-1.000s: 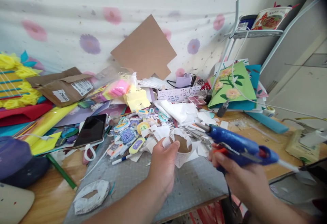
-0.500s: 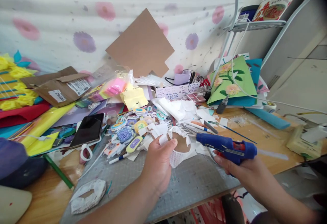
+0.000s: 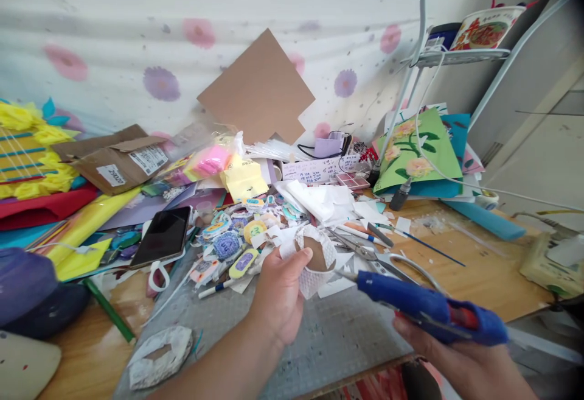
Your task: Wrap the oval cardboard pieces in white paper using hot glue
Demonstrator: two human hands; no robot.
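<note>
My left hand [image 3: 280, 290] pinches the edge of a small cardboard piece [image 3: 314, 252] edged with white textured paper, held above the grey mat [image 3: 337, 333]. At the lower right, my right hand [image 3: 460, 360] is closed around a blue glue gun [image 3: 429, 308], whose nozzle points left toward the cardboard piece without touching it. A clear glue stick sticks out of the gun's back end. Scissors [image 3: 371, 257] lie just behind the gun, partly hidden by it.
A heap of small paper cutouts [image 3: 228, 245] lies behind my left hand, with a phone [image 3: 162, 235] to its left. White paper scraps [image 3: 319, 202] are piled farther back. At lower left lies a white-wrapped ring [image 3: 160, 357]; a power strip [image 3: 550, 263] is at right.
My right hand and the glue gun have moved right and down, away from the cardboard piece, uncovering the scissors. The view has shifted slightly. My left hand keeps its pinch.
</note>
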